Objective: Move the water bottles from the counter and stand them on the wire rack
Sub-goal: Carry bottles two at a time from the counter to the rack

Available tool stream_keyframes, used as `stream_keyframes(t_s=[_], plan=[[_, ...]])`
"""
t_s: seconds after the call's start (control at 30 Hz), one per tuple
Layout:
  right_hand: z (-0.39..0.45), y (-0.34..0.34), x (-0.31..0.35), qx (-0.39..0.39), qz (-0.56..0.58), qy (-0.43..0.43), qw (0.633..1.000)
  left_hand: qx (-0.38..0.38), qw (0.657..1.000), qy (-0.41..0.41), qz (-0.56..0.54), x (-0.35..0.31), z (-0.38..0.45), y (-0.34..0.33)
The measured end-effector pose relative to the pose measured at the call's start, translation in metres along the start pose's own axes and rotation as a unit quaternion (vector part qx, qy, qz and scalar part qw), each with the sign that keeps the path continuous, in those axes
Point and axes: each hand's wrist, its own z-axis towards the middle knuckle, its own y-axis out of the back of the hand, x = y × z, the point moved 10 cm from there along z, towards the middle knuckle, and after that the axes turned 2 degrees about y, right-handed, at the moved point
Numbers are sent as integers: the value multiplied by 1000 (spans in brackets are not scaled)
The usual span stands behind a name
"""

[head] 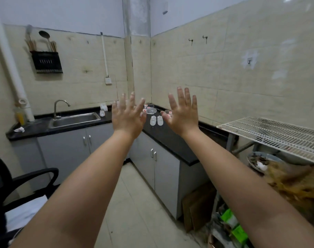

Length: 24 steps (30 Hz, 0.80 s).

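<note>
A stainless-steel sink [75, 119] is sunk into the left run of the black L-shaped counter [170, 138], with a curved chrome tap [58, 106] at its back edge; the basin's inside is too dim to tell what it holds. On the wall above, a black slotted utensil holder [47, 62] carries a ladle and what look like chopsticks. The clear plastic water bottles [156, 120] with red-and-white labels are gathered in the counter's inner corner, most lying on their sides, two side by side with their bases toward the camera; a couple more small bottles [103, 110] are near the sink's right end. The white wire rack [270, 133] stands at the right, beyond the end of the counter, its top shelf bare where it shows. Both arms reach forward in mid-air: the left hand [127, 117] and the right hand [183, 113] are spread wide, fingers straight, holding nothing, and they cover part of the bottle cluster, so the count cannot be told. A crumpled white scrap [19, 129] lies at the counter's far left edge beside a blurred yellow bottle [20, 117]. Under the rack, a round basin [262, 161], brown straw-like material and green packets are cut off and hard to make out. A black office chair [27, 183] sits at the lower left.
</note>
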Motion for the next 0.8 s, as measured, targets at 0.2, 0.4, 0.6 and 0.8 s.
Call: stream_keyframes(t_s=[0.2,0.4,0.6,0.8], plan=[[-35,-87,21,85,0,-23,996,83,996,-36,1,6,-22,-75],[-77,-177,22,185,22,-36,982,193,980,-36,-26,19,-57,-166],[-79,-263,-1,256,15,-46,966,259,964,-40,-32,24,-54,-258],[-24,-357,-45,279,48,-54,957,290,955,-39,-46,16,20,-352]])
